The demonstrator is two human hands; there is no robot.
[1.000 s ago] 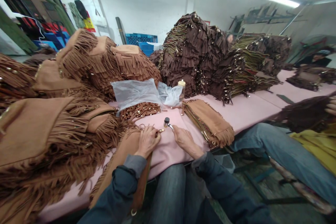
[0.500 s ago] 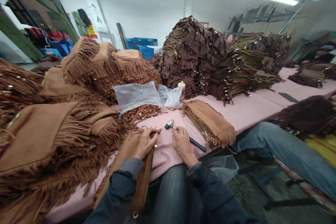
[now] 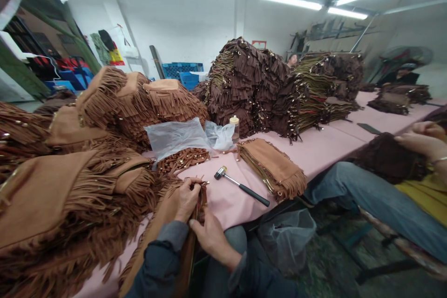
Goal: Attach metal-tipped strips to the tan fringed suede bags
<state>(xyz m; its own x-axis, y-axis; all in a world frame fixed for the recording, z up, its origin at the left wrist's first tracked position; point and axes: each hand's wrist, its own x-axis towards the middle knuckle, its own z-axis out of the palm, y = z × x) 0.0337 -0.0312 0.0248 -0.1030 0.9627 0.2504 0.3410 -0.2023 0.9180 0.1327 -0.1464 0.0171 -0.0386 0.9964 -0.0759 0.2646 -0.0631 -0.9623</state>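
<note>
My left hand (image 3: 186,201) pinches the top corner of a tan suede fringed bag (image 3: 165,209), beside a small brown tab with a metal bit at its end. The bag hangs over the table's front edge towards my lap, its zipper side facing right. My right hand (image 3: 213,237) grips the bag's zipper edge just below the left, thumb on the near side; its fingers are partly hidden. A hammer (image 3: 240,186) with a black handle lies untouched on the pink table cover (image 3: 226,209), right of both hands.
Tan fringed bags (image 3: 45,195) are heaped at left. Brown tabs (image 3: 185,160) lie by a plastic bag (image 3: 176,135) and a bottle (image 3: 234,128). A folded tan bag (image 3: 274,163) sits right of the hammer. Dark bags (image 3: 251,79) are stacked behind. A co-worker's hand (image 3: 422,142) shows at right.
My right hand has left the hammer, which stays on the table, and moved left and down onto the bag's zipper edge. A co-worker's hands have come into view at right.
</note>
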